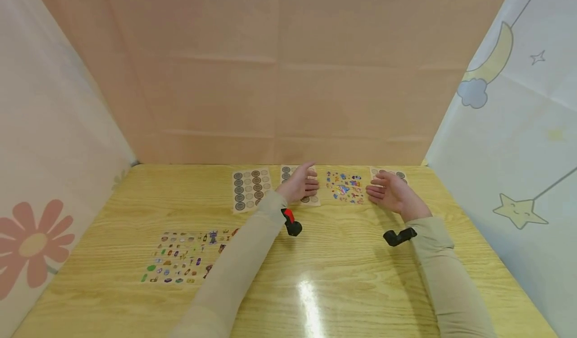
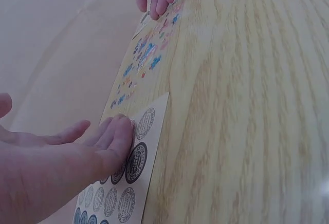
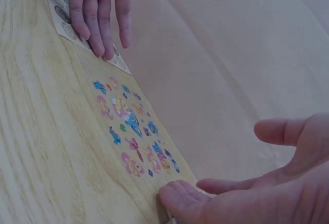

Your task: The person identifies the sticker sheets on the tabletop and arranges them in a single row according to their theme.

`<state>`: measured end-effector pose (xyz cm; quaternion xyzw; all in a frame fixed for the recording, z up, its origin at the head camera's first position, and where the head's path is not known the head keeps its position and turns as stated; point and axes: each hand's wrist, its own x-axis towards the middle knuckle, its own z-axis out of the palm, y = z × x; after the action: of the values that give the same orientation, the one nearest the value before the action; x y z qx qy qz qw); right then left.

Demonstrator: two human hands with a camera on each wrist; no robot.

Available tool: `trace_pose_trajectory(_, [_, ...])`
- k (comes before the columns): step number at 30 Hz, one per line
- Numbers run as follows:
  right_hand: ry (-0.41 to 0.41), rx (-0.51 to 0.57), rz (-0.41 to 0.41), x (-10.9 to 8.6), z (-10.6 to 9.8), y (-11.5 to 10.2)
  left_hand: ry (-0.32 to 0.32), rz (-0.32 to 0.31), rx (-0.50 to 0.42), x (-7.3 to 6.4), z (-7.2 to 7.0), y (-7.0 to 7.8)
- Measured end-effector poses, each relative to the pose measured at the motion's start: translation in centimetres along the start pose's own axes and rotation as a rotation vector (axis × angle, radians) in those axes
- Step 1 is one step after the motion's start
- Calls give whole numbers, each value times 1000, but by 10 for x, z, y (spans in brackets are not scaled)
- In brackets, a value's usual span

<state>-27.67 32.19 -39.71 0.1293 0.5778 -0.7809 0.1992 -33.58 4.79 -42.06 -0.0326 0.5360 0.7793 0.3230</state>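
My left hand (image 1: pixel 299 184) is over a paper sheet of round, stamp-like seal stickers (image 1: pixel 286 172), its fingers extended and its palm facing inward. In the left wrist view the fingertips are at or just above the sheet; contact cannot be told. A clear sheet of colourful cartoon stickers (image 1: pixel 344 189) lies flat between the two hands. Beyond its right side is my right hand (image 1: pixel 394 194), fingers loosely extended and palm inward, partly covering another sheet of round seals (image 1: pixel 400 174). Neither hand holds anything.
Another sheet of round seals (image 1: pixel 250 190) lies left of the left hand. Nearer the front left is a clear sheet of small stickers (image 1: pixel 182 258), partly hidden by the left sleeve (image 1: pixel 239 268). A tan backdrop (image 1: pixel 279 77) rises at the table's (image 1: pixel 342 288) back edge; printed curtains flank it.
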Motion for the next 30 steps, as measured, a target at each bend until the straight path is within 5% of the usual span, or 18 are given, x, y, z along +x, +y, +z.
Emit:
trace_pose_trajectory(18, [-17,32,70,6,3,-2,7,-69,-122,10,13,-5])
trace_pose_trajectory(30, [46,-32,75,10,7,1,-23,-95,-65,9,21,-6])
